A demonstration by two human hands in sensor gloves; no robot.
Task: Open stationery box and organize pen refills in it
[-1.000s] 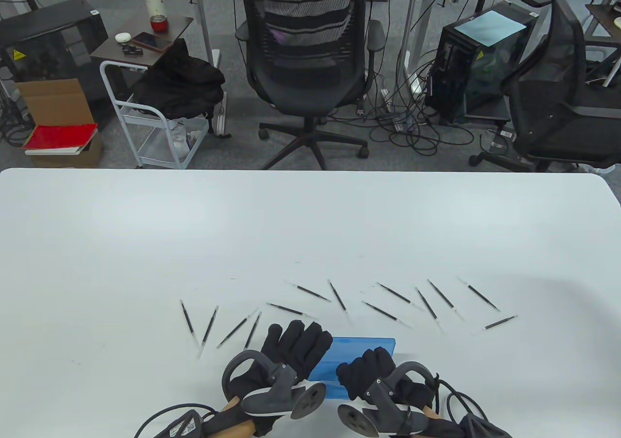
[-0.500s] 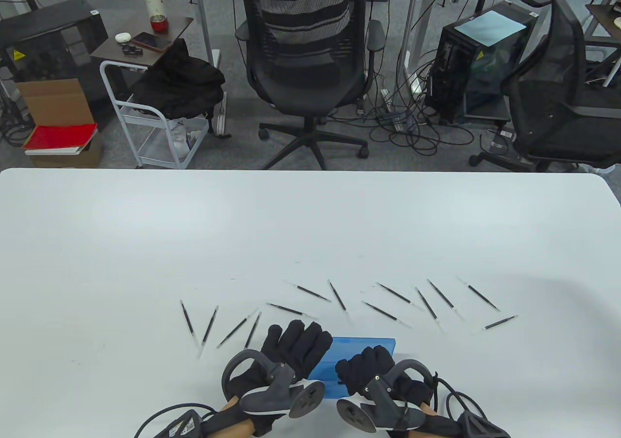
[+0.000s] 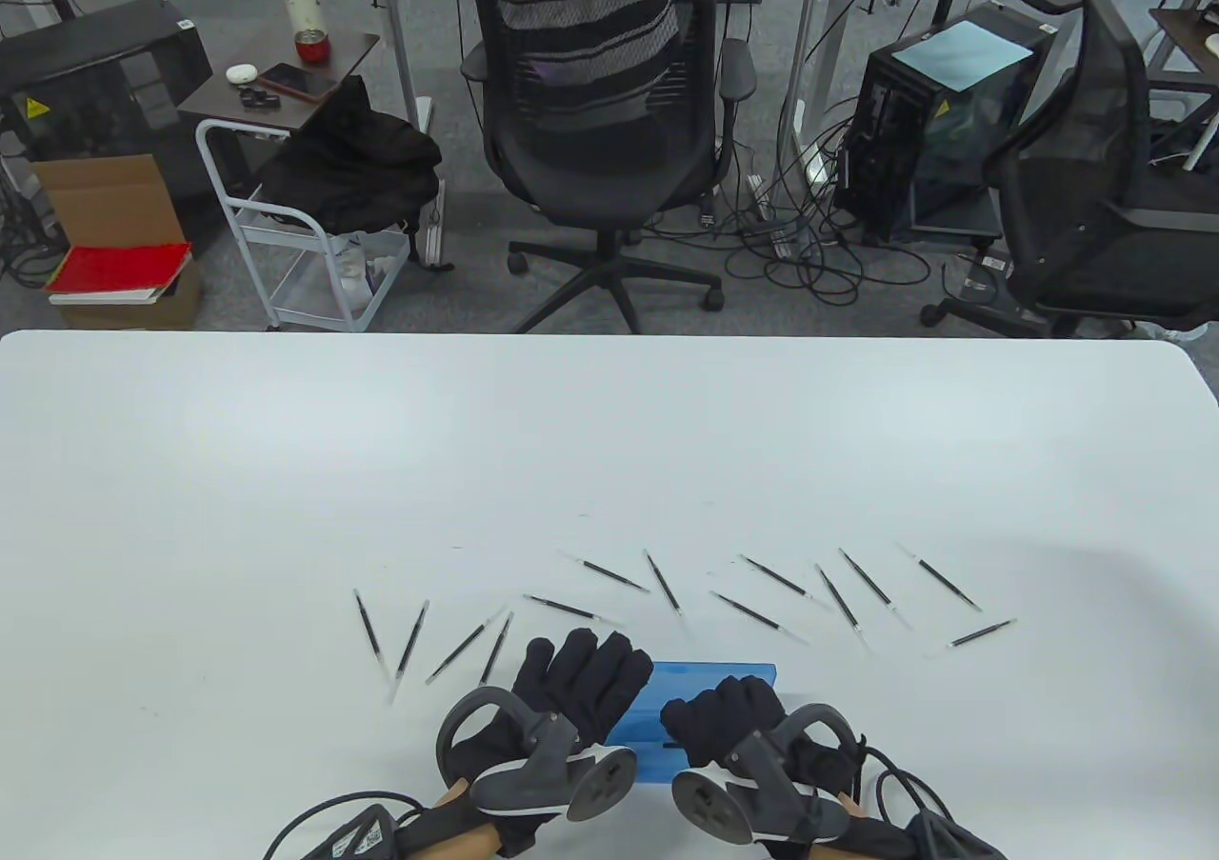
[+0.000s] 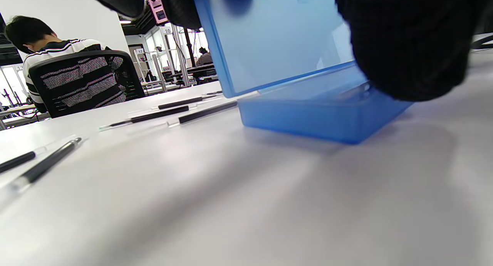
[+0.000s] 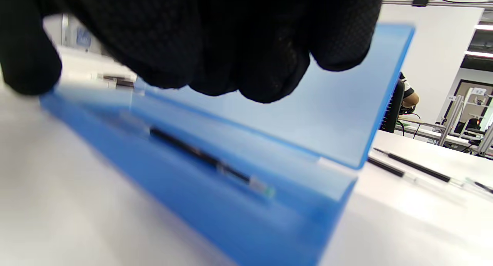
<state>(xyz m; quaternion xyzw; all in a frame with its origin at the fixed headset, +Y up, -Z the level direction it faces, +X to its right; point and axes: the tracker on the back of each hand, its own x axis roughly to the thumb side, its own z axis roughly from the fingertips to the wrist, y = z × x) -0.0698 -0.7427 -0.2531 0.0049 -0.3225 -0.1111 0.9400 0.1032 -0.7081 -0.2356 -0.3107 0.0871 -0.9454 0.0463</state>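
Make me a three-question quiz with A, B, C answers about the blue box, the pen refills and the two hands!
1. Where is the box?
A. At the table's near edge, between the two hands
B. At the table's far edge
C. On the chair

2. What colour is the box?
A. Red
B. Blue
C. Green

3. Is the lid open or shut?
A. Shut flat
B. Taken off and lying on the table
C. Raised, with a gap over the base

Answers:
1. A: the table view shows the box between the left hand and the right hand, near the bottom edge, with the refills scattered beyond it on the table.
2. B: all three views show see-through blue plastic.
3. C: both wrist views show the lid tilted up from the base, and one refill shows at the base.
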